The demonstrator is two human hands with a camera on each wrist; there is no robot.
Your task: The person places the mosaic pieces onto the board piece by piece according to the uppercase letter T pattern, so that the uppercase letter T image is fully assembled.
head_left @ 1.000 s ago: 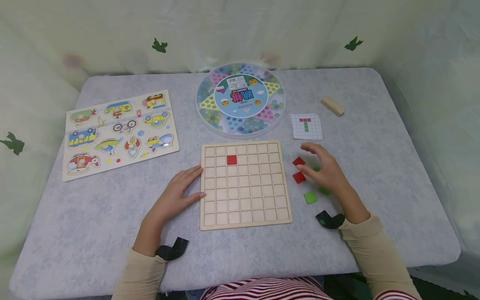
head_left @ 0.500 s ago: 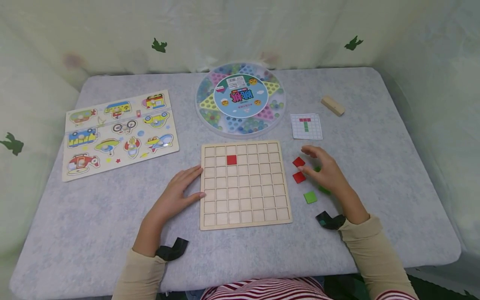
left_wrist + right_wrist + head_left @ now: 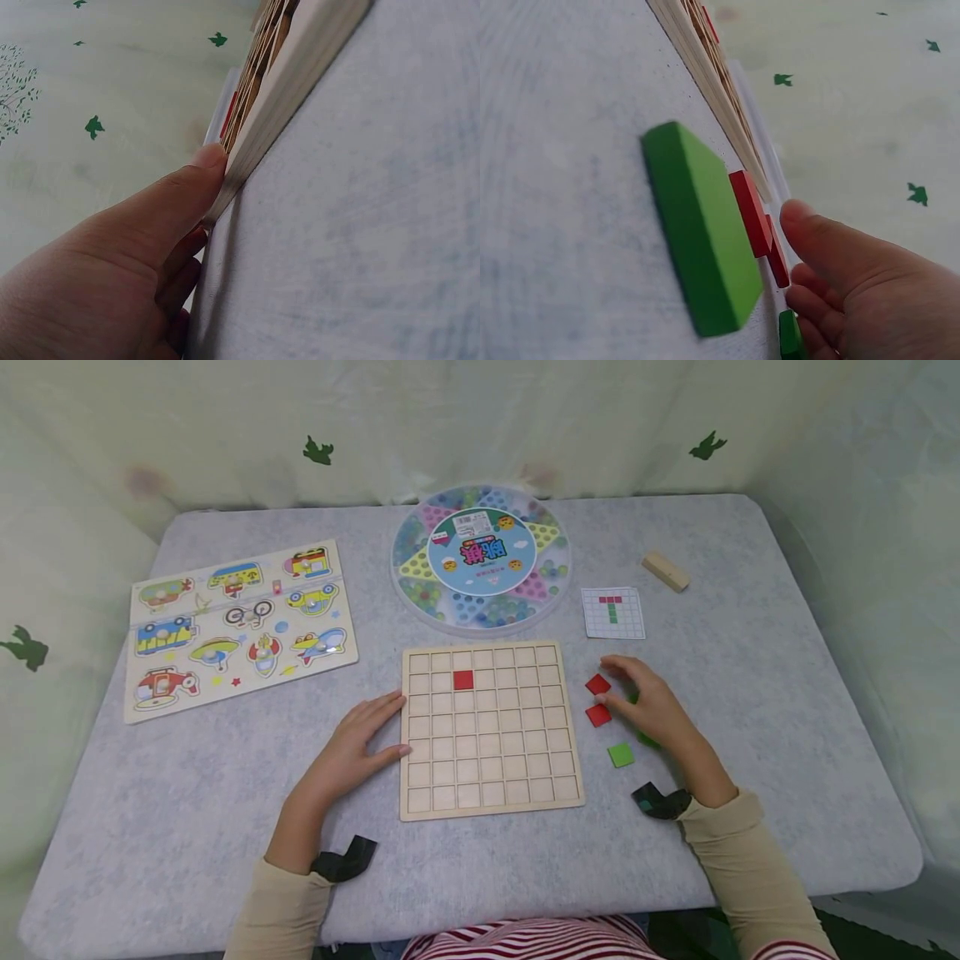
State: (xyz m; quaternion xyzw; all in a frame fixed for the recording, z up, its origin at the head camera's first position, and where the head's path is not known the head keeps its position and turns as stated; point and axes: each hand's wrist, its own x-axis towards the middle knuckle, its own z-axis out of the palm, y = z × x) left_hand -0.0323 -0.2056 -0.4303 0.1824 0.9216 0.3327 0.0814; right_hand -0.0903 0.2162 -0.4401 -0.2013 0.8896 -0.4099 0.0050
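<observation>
My left hand (image 3: 356, 739) touches the left edge of a wooden grid board (image 3: 491, 767), fingers and thumb spread along it. In the left wrist view the thumb (image 3: 206, 157) lies against the board's side. One red square tile (image 3: 463, 680) sits in a cell of the second row. Right of the board my right hand (image 3: 652, 702) hovers with thumb and index finger apart, nothing between them. Close by its fingertips are two loose red tiles (image 3: 597, 684). Nearer the body lies a green tile (image 3: 621, 755), large in the right wrist view; other green tiles (image 3: 648, 740) are partly hidden under the hand.
A small card (image 3: 630, 625) printed with a red and green T on a grid lies behind the right hand. Beyond are a wooden block (image 3: 665, 572) and a round marble game box (image 3: 482, 570). A vehicle puzzle board (image 3: 243, 677) lies at the left.
My right hand has lowered slightly toward the red tiles, its index fingertip coming a little nearer the thumb. The left hand and the board have stayed in place.
</observation>
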